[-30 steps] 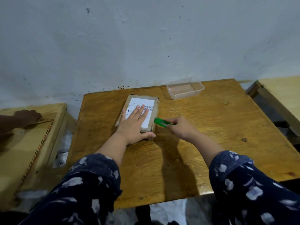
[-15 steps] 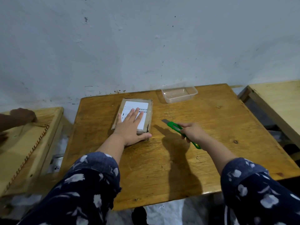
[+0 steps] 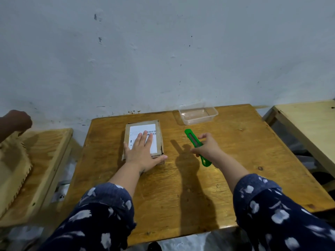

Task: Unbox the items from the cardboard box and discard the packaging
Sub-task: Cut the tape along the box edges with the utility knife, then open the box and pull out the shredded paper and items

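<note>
The left hand (image 3: 143, 153) lies flat, palm down, on the box (image 3: 159, 136), fingers spread over its white label (image 3: 137, 128) and thumb stretched along the near edge; it presses rather than grips. The right hand (image 3: 206, 147) is closed around the middle of a green cutter (image 3: 192, 140), holding it above the surface (image 3: 226, 160), well to the right of the box and apart from it. The cutter points away from the person and slightly left, a grey strip showing along its upper half; its green tail sticks out below the hand. Whether any blade tip is out cannot be told.

The box is a flat brown cardboard parcel, closed, lying on the far left part of the surface, with barcodes on the label just beyond the fingertips. Both forearms come out of dark blue sleeves (image 3: 282, 216) with white blotches, and the right arm throws a dark shadow on the wood between the hands.

A clear tub (image 3: 197, 115) stands at the far edge of the surface, near the wall (image 3: 163, 51) and beyond the cutter; nothing can be seen in it. Another light wooden surface (image 3: 308, 122) stands to the right, and a third one (image 3: 45, 160) to the left, where another person's hand (image 3: 16, 122) reaches in at the edge of view.
</note>
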{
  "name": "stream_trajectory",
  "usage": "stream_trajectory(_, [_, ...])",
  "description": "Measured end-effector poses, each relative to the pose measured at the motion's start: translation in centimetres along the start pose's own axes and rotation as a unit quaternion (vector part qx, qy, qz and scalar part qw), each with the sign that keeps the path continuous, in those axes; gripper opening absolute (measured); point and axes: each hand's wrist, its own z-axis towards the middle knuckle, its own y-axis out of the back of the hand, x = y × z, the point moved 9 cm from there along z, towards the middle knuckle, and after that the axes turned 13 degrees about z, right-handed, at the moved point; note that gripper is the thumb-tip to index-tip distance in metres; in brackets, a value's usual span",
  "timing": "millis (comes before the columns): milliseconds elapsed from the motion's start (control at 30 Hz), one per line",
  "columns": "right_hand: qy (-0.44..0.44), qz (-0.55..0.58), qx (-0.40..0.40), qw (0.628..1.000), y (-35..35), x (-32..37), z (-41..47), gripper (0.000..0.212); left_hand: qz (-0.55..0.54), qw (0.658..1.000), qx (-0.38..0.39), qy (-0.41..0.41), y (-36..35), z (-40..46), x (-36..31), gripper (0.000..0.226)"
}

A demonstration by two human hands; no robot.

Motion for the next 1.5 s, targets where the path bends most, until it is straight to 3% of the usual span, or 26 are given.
stream_trajectory(167, [0.038,-0.090,-0.059,0.994,-1.2,0.4,2.3,0.028,-0.014,1.000,0.006,0.011,0.2,1.0,1.3,0.119])
stream_trajectory(367, [0.045,-0.206,-0.051,0.976,-4.9,1.7,5.6,0.041,-0.020,0.997,-0.048,0.048,1.5,3.7,4.0,0.099])
stream_trajectory(500, [0.054,-0.251,-0.056,0.965,-8.2,3.3,8.6,0.035,-0.027,0.998,-0.025,0.055,0.1,5.2,5.4,0.104])
stream_trajectory(667, [0.040,-0.237,-0.069,0.968,-11.5,4.3,13.3,0.034,-0.044,0.996,-0.061,0.052,-0.3,5.5,5.5,0.103])
stream_trajectory(1000, [0.081,-0.309,-0.133,0.938,-12.3,6.0,16.9,0.039,-0.052,0.996,-0.065,0.035,-0.4,5.8,5.5,0.105])
stream_trajectory(1100, [0.201,-0.211,-0.139,0.947,-13.2,9.1,15.1,0.029,-0.054,0.996,-0.057,0.033,-0.5,5.7,5.4,0.105])
stream_trajectory(1167, [0.226,-0.133,-0.050,0.964,-14.9,10.0,13.5,0.029,-0.057,0.996,-0.055,0.034,-0.4,5.7,5.4,0.105])
stream_trajectory(1267, [0.209,-0.144,0.061,0.965,-16.9,8.6,11.9,0.029,-0.056,0.997,-0.048,0.024,-0.4,5.7,5.5,0.103])
stream_trajectory(1400, [0.200,-0.143,0.022,0.969,-13.9,6.8,10.1,0.027,0.011,0.999,-0.045,-0.012,0.6,4.6,5.2,0.103])
stream_trajectory(1500, [0.190,-0.104,-0.019,0.976,-10.6,4.7,7.8,0.026,0.000,0.997,-0.073,0.026,1.1,2.1,5.2,0.082])
